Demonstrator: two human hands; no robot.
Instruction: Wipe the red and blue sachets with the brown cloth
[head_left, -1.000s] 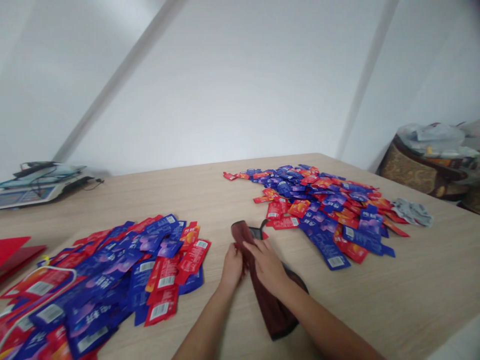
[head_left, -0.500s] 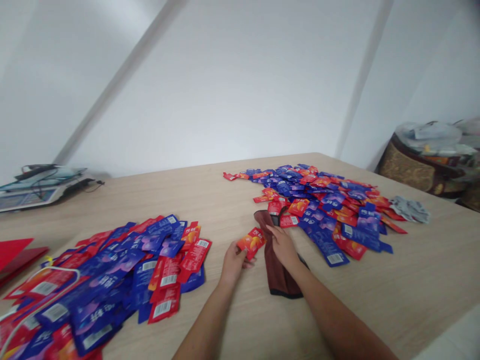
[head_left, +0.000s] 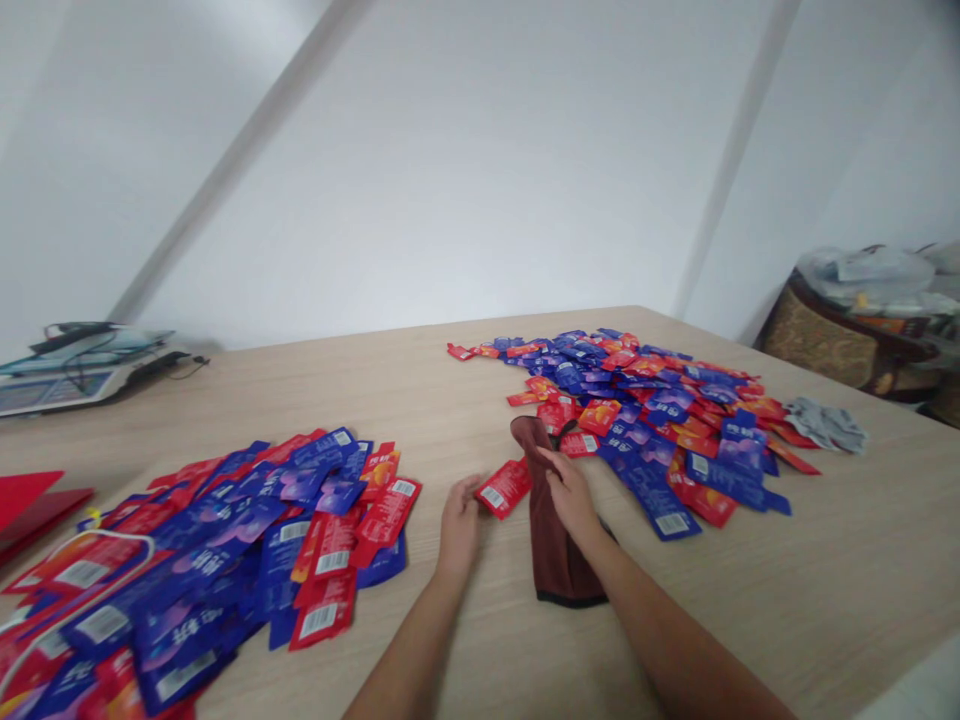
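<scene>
In the head view, my left hand pinches the near-left corner of a red sachet, its barcode side facing up. My right hand is closed on the upper part of a piece of brown cloth with black edging, which lies folded on the table. The far edge of the sachet meets the left edge of the cloth; I cannot tell whether it reaches inside. A short black strap or band shows at the top of the cloth.
A pile of red and blue sachets spreads at left, with a white cord over it. Another sachet pile lies at right, beside a grey crumpled cloth. A flat device stands far left, red folders before it.
The sachet in my left hand has turned from its orange fruit side to its barcode side. My right hand keeps its hold on the brown cloth.
</scene>
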